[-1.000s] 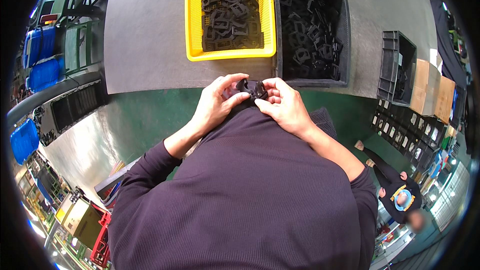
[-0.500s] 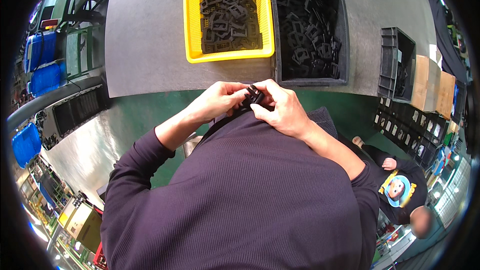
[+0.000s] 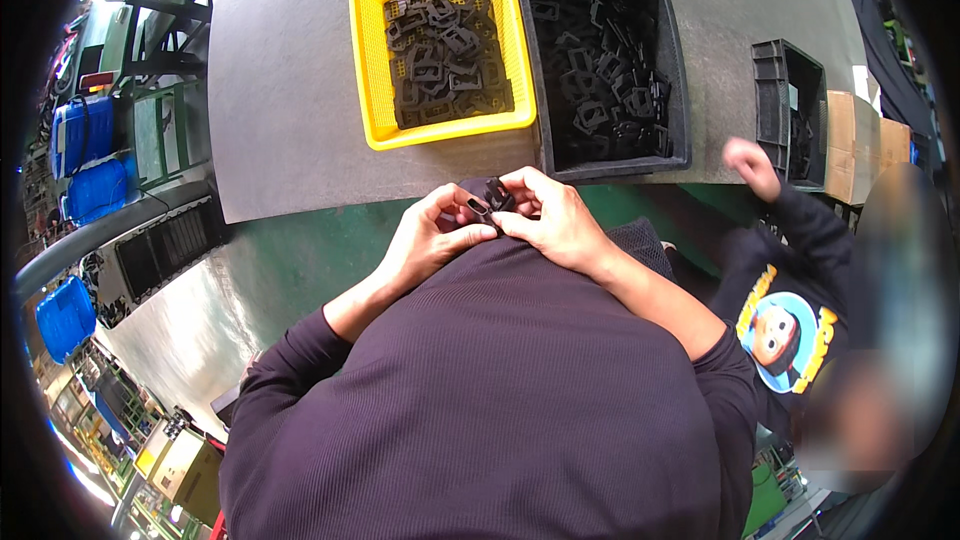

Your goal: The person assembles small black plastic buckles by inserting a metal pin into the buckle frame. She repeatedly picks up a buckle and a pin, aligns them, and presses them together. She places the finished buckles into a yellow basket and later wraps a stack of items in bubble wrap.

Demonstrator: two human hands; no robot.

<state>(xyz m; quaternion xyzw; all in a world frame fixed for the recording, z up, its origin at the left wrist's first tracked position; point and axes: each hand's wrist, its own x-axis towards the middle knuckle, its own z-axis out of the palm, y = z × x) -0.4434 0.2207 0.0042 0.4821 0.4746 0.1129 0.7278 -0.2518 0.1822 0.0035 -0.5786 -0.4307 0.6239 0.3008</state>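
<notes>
Close to my body, just off the table's near edge, both my hands hold a small black plastic part [image 3: 494, 195]. My left hand [image 3: 428, 238] pinches its left side between thumb and fingers. From the other side my right hand [image 3: 556, 222] grips it, thumb underneath and fingers curled behind. The part's exact kind is unclear, as my fingers cover much of it. Beyond my hands stands a yellow plastic basket [image 3: 364, 70] with many black frame-shaped plastic parts in it. Right beside it, a black crate [image 3: 682, 90] holds more such dark pieces.
The grey metal table [image 3: 285, 90] spreads out ahead of me. At its right end are a smaller black crate [image 3: 770, 105] and a cardboard box [image 3: 848, 145]. A co-worker in a dark printed top [image 3: 790, 325] is close on my right, one hand [image 3: 752, 165] near the table edge.
The co-worker has come nearer on the right and raised a hand toward the table. My hands have turned the black part a little. The view has shifted slightly.
</notes>
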